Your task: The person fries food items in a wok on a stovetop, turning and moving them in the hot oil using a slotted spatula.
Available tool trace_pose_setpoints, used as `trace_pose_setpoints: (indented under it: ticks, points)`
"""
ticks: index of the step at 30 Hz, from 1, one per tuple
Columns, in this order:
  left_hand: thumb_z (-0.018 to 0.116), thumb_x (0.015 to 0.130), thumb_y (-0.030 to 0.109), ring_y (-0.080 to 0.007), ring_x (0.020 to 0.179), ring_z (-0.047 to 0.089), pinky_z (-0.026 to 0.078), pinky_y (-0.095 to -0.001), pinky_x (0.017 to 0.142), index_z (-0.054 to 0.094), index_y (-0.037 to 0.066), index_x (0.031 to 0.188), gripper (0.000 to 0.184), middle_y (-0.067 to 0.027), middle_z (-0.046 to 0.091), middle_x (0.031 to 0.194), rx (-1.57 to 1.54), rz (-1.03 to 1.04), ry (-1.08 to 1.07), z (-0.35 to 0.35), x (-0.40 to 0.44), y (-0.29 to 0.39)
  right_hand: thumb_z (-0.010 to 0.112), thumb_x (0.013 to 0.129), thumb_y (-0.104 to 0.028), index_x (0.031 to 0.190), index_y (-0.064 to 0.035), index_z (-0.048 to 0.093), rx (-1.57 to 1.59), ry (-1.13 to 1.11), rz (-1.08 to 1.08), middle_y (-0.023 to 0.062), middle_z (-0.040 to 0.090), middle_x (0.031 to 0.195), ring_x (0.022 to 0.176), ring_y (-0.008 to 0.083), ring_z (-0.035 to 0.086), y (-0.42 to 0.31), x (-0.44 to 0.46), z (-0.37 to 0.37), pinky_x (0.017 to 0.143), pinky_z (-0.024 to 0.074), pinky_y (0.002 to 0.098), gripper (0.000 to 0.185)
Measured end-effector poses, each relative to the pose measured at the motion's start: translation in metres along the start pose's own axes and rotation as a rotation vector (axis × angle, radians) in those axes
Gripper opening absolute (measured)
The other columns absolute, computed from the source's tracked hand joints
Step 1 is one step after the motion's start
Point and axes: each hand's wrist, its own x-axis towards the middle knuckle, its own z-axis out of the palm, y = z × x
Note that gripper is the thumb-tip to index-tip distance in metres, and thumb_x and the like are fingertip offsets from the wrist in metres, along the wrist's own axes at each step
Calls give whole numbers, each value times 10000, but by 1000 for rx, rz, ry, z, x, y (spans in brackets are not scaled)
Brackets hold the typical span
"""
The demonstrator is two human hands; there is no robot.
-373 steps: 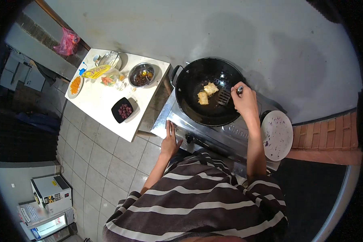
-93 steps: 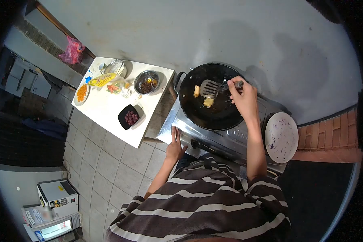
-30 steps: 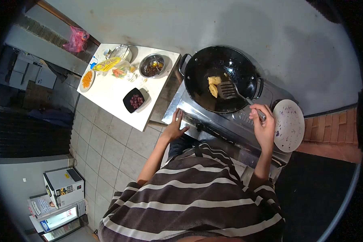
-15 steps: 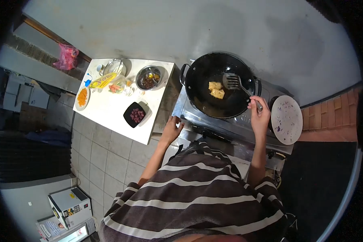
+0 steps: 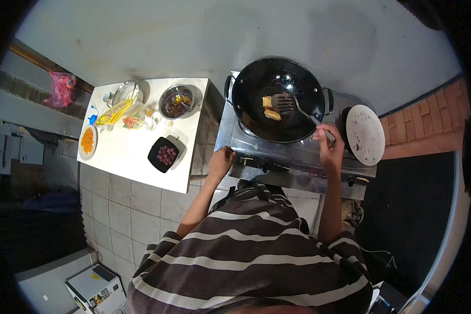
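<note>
My right hand is closed around the handle of a slotted spatula. Its slotted head is in a black wok, against browned, yellowish food pieces, partly covering one of them. The wok, with a loop handle on each side, sits on a steel gas stove. At the stove's left front corner, my left hand is curled into a loose fist, with nothing visible in it. Right of the wok, close to my right hand, lies a white oval plate with purple specks.
On the left, a white table holds a black bowl of dark reddish pieces, a metal bowl, a yellow-printed plastic bag and a plate of orange shreds. A grey wall stands behind the stove.
The spatula has moved left, from beside the food pieces onto them, and the pieces have shifted in the wok. My left hand has closed more tightly. The whole view has shifted slightly.
</note>
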Motion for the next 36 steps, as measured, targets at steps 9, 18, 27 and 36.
trace_pose_setpoints:
  ticks: [9,18,27,36]
  points:
    - [632,919,329,-419,863,663,512,-514,729,666,46,907,285,-210,690,872,59,-26,23,2,3,-1,598,977,-80,1073,-13,653,-71,78,0,59,618,987,817,108,620,-17,-21,6,770,522,268,129]
    - [619,927,351,-429,892,665,520,-531,742,674,60,938,297,-223,691,886,109,-78,-30,-5,6,3,592,992,-95,1073,-3,644,-65,137,36,57,619,1012,814,105,621,1,-4,24,759,532,261,134]
    - [614,929,349,-427,890,672,525,-531,744,685,78,946,281,-224,697,899,168,-88,-42,-3,8,4,580,996,-91,1061,5,641,10,140,47,63,637,1000,811,114,639,30,1,31,749,548,267,131]
    - [599,935,324,-440,884,666,523,-538,753,676,60,946,275,-239,691,901,217,-77,-62,-3,15,9,578,1000,-120,1057,8,633,247,170,84,63,657,904,765,122,650,42,10,35,726,550,271,150]
